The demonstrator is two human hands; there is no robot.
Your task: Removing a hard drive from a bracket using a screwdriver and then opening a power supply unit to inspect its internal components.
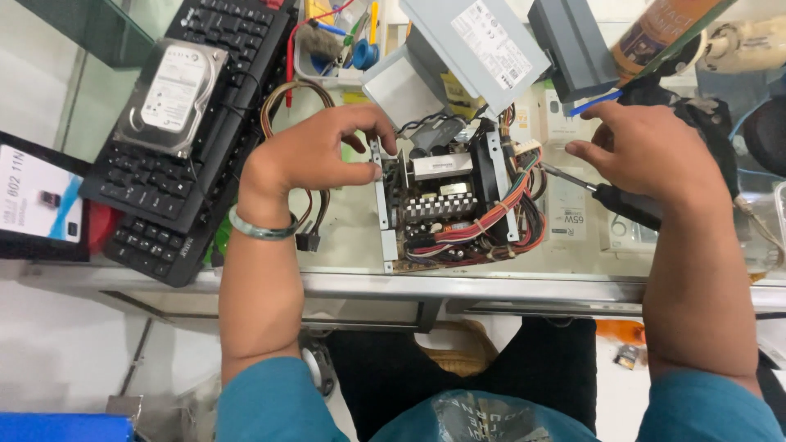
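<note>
The opened power supply [454, 200] is set on the glass counter [344, 245], right of the black keyboard [192, 131]. Its left metal wall is pinched by the left hand [315, 155]. A screwdriver [602, 192] is gripped in the right hand [651, 151], closed around the handle, tip at the unit's right side.

Bare matt metal frames the open power supply [454, 200], on a glossy glass tabletop [352, 237] beside a matt black plastic keyboard [188, 139].

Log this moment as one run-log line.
left hand: steadies open power supply unit by its metal frame | right hand: holds screwdriver, tip at unit | surface: glass desk
</note>
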